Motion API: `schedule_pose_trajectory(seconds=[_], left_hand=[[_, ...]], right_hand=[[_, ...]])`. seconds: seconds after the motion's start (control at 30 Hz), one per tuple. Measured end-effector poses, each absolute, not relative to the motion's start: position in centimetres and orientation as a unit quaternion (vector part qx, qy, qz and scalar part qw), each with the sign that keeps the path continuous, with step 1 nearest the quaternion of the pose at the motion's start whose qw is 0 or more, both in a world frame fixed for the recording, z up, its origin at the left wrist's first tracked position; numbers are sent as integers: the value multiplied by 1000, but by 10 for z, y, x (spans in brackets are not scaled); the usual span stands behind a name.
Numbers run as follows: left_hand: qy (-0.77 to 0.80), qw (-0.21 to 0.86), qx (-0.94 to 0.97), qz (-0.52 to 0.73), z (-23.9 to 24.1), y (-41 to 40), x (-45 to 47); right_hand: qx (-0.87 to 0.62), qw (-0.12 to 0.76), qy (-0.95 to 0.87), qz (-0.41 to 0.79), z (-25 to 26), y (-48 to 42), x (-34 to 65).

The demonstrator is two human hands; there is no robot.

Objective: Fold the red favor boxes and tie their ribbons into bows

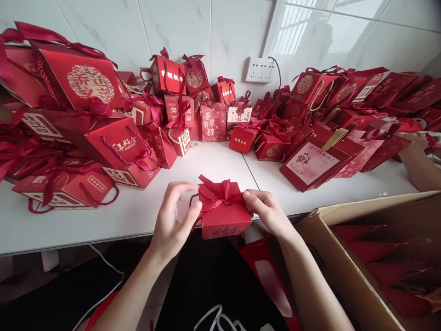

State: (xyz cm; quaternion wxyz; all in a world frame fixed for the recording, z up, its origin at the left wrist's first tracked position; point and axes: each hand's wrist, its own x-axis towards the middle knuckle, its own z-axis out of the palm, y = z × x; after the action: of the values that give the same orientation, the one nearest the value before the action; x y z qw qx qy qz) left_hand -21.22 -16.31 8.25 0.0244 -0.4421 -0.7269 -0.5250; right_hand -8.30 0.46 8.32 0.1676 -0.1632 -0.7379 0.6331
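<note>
I hold a small red gift box (224, 216) with a red ribbon bow on top, just off the front edge of the white table (138, 216). My left hand (174, 220) grips its left side, thumb and fingers pinching at the ribbon and cord handle. My right hand (267, 209) is closed on the box's right upper edge, fingertips at the bow.
Many red gift boxes and bags are heaped along the wall, a big pile at left (69, 119) and another at right (330, 119). An open cardboard carton (379, 257) with red items stands at lower right. A wall socket (259, 70) is behind. Another person's arm (418, 161) rests at far right.
</note>
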Motion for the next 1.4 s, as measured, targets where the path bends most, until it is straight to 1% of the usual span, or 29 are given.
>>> schedule_pose_trajectory(seconds=[0.07, 0.17, 0.27, 0.33, 0.4, 0.5, 0.63, 0.73, 0.83, 0.93, 0.97, 1.0, 1.03, 1.13, 1.17, 1.2, 1.23, 1.27, 1.4], left_hand=[[-756, -23, -374, -536, 81, -165, -210], [-771, -120, -347, -521, 84, -163, -206], [-754, -161, -336, -542, 85, -159, -205], [-727, -192, -338, -566, 82, -158, -206], [-703, -208, -337, -590, 77, -157, -208], [-696, -196, -334, -604, 72, -157, -208], [-696, -189, -332, -608, 72, -157, -204], [-698, -190, -311, -616, 69, -156, -206], [-669, -146, -286, -671, 59, -152, -217], [-635, -130, -275, -710, 50, -148, -236], [-641, -126, -260, -711, 48, -148, -243], [-648, -114, -238, -714, 47, -150, -251], [-654, -89, -212, -720, 47, -152, -258], [-643, 2, -163, -748, 50, -164, -271], [-637, 17, -165, -753, 52, -167, -272], [-638, 23, -175, -750, 53, -169, -271], [-647, 21, -189, -739, 54, -169, -268], [-661, 13, -207, -721, 55, -167, -264], [-733, -24, -317, -602, 64, -139, -248]], right_hand=[[-175, 177, -733, 633, 83, 3, -83], [-191, 200, -730, 625, 81, -1, -84], [-187, 222, -702, 650, 75, -3, -85], [-184, 216, -671, 685, 69, -4, -86], [-180, 203, -640, 719, 64, -4, -87], [-171, 191, -603, 755, 56, -3, -88], [-150, 174, -596, 769, 51, 1, -89], [-151, 180, -636, 735, 55, 2, -83], [-139, 195, -711, 661, 64, -1, -71], [-148, 145, -792, 574, 69, 3, -60], [-169, 142, -809, 544, 70, 7, -59], [-199, 160, -820, 513, 70, 12, -58], [-236, 204, -819, 482, 70, 19, -57], [-334, 418, -732, 422, 73, 35, -56], [-344, 473, -695, 417, 74, 37, -55], [-345, 505, -671, 419, 74, 38, -55], [-338, 512, -667, 423, 74, 37, -55], [-327, 497, -682, 426, 73, 34, -56], [-268, 392, -785, 397, 58, 15, -68]])
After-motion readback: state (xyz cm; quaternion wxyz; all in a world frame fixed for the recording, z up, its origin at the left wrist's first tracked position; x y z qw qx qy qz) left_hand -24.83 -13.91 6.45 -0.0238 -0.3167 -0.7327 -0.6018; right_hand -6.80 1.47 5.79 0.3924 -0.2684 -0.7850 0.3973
